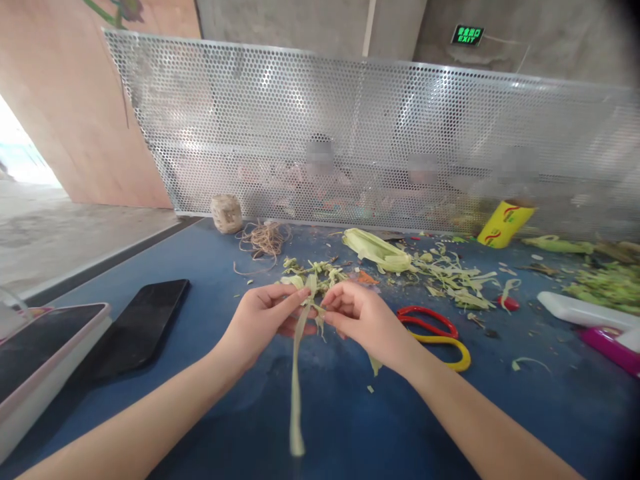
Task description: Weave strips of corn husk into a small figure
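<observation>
Pale husk strip (296, 393) between your two hands, its long tail hanging down in front of the blue table (240, 433).

The strip should handle as light, soft and pliable, likely to split along its fibres under a hard tug, so the gathered top is probably the surest place to hold it. It looks flat, ribbon-like and whitish green, slightly blurred. Your left hand (265, 313) pinches that top between thumb and fingers; your right hand (363, 319) is closed at the fingertips on frayed husk ends (320, 325) just beside it. Beyond your hands lie knotted husk pieces (327, 269), then a husk bundle (376, 250) and loose twine (265, 240). Scissors (463, 355) rest near your right wrist, a black phone (137, 327) farther left.
</observation>
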`<state>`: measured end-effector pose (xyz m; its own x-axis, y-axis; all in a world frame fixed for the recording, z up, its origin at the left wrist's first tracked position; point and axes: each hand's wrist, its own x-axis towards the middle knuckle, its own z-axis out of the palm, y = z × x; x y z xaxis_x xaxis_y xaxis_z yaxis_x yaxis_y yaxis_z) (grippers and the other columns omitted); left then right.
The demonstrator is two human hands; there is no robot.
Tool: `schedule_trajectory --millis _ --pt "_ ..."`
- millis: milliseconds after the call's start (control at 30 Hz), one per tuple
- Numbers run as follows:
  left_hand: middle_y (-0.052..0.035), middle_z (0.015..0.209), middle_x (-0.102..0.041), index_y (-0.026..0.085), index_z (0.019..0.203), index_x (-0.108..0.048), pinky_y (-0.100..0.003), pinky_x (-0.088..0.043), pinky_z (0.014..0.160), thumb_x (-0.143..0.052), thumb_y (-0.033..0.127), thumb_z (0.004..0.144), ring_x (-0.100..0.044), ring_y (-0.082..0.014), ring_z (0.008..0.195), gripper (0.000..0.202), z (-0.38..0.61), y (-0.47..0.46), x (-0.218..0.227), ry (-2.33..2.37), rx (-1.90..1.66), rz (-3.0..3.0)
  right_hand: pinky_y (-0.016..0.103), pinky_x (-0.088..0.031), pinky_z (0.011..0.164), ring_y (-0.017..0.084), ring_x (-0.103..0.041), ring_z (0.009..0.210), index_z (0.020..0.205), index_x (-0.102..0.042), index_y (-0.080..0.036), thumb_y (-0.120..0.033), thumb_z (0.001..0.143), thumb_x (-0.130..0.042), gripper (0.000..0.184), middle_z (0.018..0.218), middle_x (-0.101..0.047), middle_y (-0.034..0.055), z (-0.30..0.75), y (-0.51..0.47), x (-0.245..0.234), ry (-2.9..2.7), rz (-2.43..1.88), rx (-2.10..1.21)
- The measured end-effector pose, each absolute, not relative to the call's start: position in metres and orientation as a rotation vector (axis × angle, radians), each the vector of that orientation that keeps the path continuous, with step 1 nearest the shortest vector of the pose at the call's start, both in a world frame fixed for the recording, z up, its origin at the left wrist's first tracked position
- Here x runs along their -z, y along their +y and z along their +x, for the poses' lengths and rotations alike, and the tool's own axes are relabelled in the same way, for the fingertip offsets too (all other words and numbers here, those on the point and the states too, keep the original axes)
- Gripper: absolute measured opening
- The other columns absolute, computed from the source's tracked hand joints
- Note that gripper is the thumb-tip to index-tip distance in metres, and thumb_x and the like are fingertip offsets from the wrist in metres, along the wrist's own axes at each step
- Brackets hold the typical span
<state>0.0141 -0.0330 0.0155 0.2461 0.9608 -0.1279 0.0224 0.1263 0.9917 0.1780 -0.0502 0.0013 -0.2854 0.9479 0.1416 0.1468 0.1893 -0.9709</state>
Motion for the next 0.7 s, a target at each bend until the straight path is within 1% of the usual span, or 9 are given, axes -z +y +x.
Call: schedule_trajectory --millis 100,167,233,267,333,433,567,633,700 --pt "-0.0012 0.06 -0.07 0.016 0.075 -0.066 -0.027 -0.055 0.054 -0.066 0.037 0.066 -0.066 -0.0195 0.053 0.023 0.014 -0.033 -0.016 1.074 -0.941 1.308 0.021 -0.041 0.049 0.007 -0.048 0.051 0.084 -0.047 -0.019 -0.02 0.074 -0.056 0.013 0.067 -0.052 -0.0039 0.179 -0.049 -0.002 -1.591 -1.073 -1.25" --pt "-0.0007 0.061 -0.07 0.017 0.076 -0.067 -0.027 -0.054 0.053 -0.066 0.035 0.067 -0.066 -0.0196 0.053 0.021 0.015 -0.034 -0.016 1.048 -0.93 1.366 0.021 -0.041 0.049 0.007 -0.048 0.049 0.089 -0.048 -0.019 -0.025 0.076 -0.055 0.017 0.066 -0.054 -0.0034 0.177 -0.048 -0.001 -1.584 -1.073 -1.301" --pt "-0.0006 0.061 -0.07 0.017 0.077 -0.068 -0.026 -0.053 0.05 -0.065 0.034 0.068 -0.066 -0.0191 0.051 0.019 0.017 -0.036 -0.017 1.027 -0.897 1.428 0.02 -0.039 0.046 0.007 -0.046 0.047 0.093 -0.051 -0.019 -0.031 0.078 -0.054 0.02 0.062 -0.052 -0.0037 0.175 -0.047 0.002 -1.59 -1.045 -1.321" --pt "-0.0005 0.061 -0.069 0.017 0.078 -0.069 -0.025 -0.053 0.049 -0.064 0.034 0.069 -0.065 -0.0187 0.049 0.019 0.017 -0.037 -0.017 1.021 -0.879 1.452 0.02 -0.037 0.045 0.007 -0.046 0.047 0.092 -0.053 -0.019 -0.034 0.078 -0.054 0.021 0.061 -0.052 -0.0037 0.174 -0.047 0.004 -1.593 -1.026 -1.313" --pt "-0.0001 0.059 -0.069 0.018 0.082 -0.069 -0.025 -0.053 0.049 -0.061 0.034 0.071 -0.065 -0.0183 0.049 0.021 0.017 -0.037 -0.017 1.009 -0.851 1.486 0.02 -0.035 0.044 0.007 -0.047 0.048 0.083 -0.057 -0.018 -0.035 0.077 -0.055 0.019 0.059 -0.052 -0.003 0.173 -0.046 0.005 -1.589 -0.999 -1.279" --pt "0.0009 0.057 -0.068 0.019 0.081 -0.07 -0.023 -0.051 0.047 -0.061 0.031 0.071 -0.064 -0.0175 0.047 0.018 0.016 -0.038 -0.016 1.03 -0.872 1.552 0.019 -0.036 0.045 0.007 -0.049 0.048 0.072 -0.057 -0.017 -0.032 0.074 -0.057 0.015 0.054 -0.051 -0.004 0.17 -0.047 0.005 -1.56 -1.005 -1.234" --pt "0.0034 0.05 -0.065 0.02 0.073 -0.071 -0.019 -0.047 0.044 -0.063 0.026 0.07 -0.061 -0.0139 0.041 0.011 0.017 -0.042 -0.017 1.085 -0.973 1.66 0.018 -0.034 0.042 0.006 -0.046 0.043 0.072 -0.053 -0.017 -0.025 0.075 -0.054 0.009 0.049 -0.047 -0.0065 0.167 -0.048 0.006 -1.516 -0.989 -1.252" --pt "0.0037 0.048 -0.064 0.021 0.071 -0.071 -0.019 -0.047 0.046 -0.06 0.027 0.072 -0.06 -0.0131 0.042 0.013 0.018 -0.043 -0.018 1.075 -0.989 1.662 0.017 -0.034 0.042 0.005 -0.046 0.042 0.07 -0.051 -0.017 -0.022 0.076 -0.053 0.008 0.05 -0.047 -0.0065 0.166 -0.048 0.007 -1.49 -0.972 -1.254" --pt "0.0029 0.049 -0.065 0.02 0.071 -0.071 -0.02 -0.049 0.049 -0.058 0.029 0.074 -0.061 -0.0134 0.045 0.016 0.019 -0.042 -0.018 1.056 -0.96 1.623 0.016 -0.034 0.041 0.005 -0.046 0.042 0.069 -0.049 -0.017 -0.019 0.075 -0.052 0.007 0.051 -0.048 -0.0064 0.166 -0.048 0.007 -1.479 -0.981 -1.254"
